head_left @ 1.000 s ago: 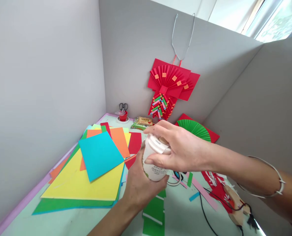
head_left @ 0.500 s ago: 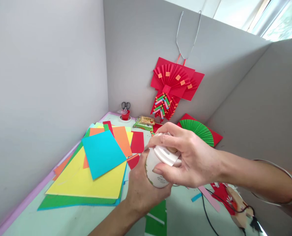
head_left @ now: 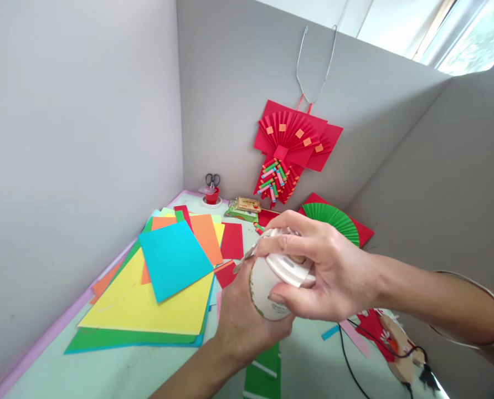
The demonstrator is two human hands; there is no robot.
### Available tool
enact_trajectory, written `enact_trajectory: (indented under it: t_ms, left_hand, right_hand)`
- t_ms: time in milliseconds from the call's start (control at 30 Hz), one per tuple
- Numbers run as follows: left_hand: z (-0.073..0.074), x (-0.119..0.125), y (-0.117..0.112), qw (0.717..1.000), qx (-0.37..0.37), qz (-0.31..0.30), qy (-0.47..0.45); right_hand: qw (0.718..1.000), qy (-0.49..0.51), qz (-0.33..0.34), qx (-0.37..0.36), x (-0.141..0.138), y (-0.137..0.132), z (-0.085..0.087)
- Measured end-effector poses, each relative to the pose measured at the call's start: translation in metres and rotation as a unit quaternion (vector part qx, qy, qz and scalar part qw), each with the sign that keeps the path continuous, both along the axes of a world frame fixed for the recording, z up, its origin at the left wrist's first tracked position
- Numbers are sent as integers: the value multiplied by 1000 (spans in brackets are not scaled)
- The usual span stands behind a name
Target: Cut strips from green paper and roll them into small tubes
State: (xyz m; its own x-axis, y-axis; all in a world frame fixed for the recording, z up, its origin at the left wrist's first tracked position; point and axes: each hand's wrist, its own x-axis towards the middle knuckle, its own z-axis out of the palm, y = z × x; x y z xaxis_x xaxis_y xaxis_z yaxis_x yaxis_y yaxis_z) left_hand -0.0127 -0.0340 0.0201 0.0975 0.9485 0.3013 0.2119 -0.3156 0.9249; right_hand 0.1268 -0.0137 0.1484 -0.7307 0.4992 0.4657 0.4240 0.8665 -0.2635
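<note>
A white paper cup (head_left: 266,291) with green print and a white plastic lid (head_left: 286,267) is held above the table in both hands. My left hand (head_left: 242,327) wraps around the cup's body from below. My right hand (head_left: 317,269) grips the lid from above, fingers curled over its rim. The cup is tilted, with its lid pointing up and to the right. A silver bangle (head_left: 479,310) sits on my right wrist.
A spread of coloured paper sheets (head_left: 159,277) lies at left, cyan on top. Red folded-paper decoration (head_left: 291,147) hangs on the back wall, a green fan (head_left: 334,219) below it. Scissors in a red holder (head_left: 211,188), snack packets (head_left: 242,208), black cable (head_left: 350,366), green strips (head_left: 266,377).
The cup has tilted further, its lid now turned more to the right under my right hand. Both hands have shifted slightly right; the view has moved a little.
</note>
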Motion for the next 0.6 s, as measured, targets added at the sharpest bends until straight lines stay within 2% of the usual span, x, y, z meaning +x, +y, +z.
enact_trajectory:
  t_ms: [200,267,367,433,500,600]
  left_hand:
    - [0,2,-2,999,-9,-30,-12]
    - [-1,3,-1,998,-6,-56,-20]
    - [-3,5,1,997,-2,-77,-21]
    - [-3,4,1,996,-12,-86,-14]
    - [-4,3,-1,993,-27,-111,-17]
    - [-3,3,-6,989,-23,-138,-42]
  right_hand:
    - [999,-10,-27,-18,1,-7,1]
    - [994,-37,-87,-49,-1,-11,3]
    - [967,-114,-204,-101,-1,-20,6]
    - [954,-140,-240,-114,0,-25,5]
    - [958,-117,-234,-116,0,-29,3]
    - [977,-53,-184,-97,0,-31,1]
